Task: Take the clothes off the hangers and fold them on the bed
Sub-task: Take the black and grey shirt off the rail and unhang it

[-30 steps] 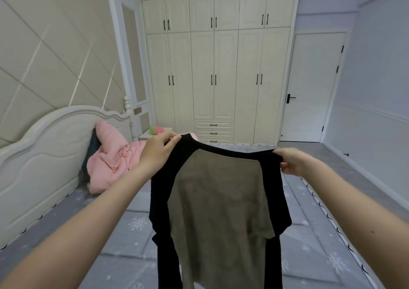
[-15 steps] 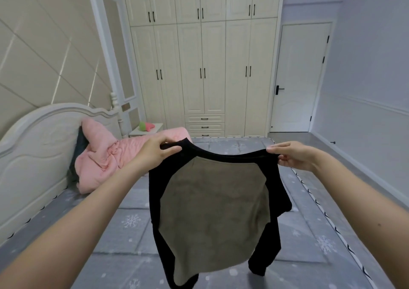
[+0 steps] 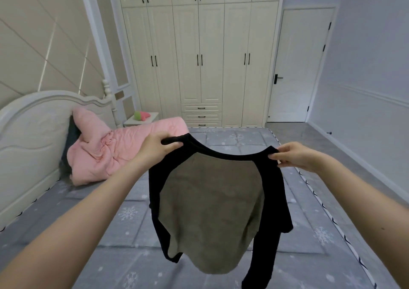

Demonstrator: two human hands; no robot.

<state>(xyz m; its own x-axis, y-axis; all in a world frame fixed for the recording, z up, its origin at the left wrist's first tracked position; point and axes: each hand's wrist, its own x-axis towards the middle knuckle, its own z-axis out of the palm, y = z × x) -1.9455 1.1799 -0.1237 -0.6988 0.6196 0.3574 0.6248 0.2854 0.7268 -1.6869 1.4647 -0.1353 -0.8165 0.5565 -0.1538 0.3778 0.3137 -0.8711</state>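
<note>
A long-sleeved shirt (image 3: 212, 202) with an olive-grey body and black sleeves and collar hangs in the air over the bed (image 3: 124, 233). My left hand (image 3: 155, 148) grips its left shoulder by the collar. My right hand (image 3: 294, 157) pinches the right shoulder. The shirt is spread between both hands, its hem and sleeves dangling just above the grey snowflake-patterned bedcover. No hanger is visible.
A crumpled pink quilt (image 3: 106, 151) lies against the white headboard (image 3: 28, 138) at the left. A bedside table (image 3: 141, 120) holds a green and pink toy. Cream wardrobes (image 3: 199, 56) and a white door (image 3: 296, 67) stand behind the bed. Grey floor runs along the right.
The view has tilted down toward the bed. Both hands have carried the shirt forward and lower over the bedcover, and the shirt's hem has swung up away from me.
</note>
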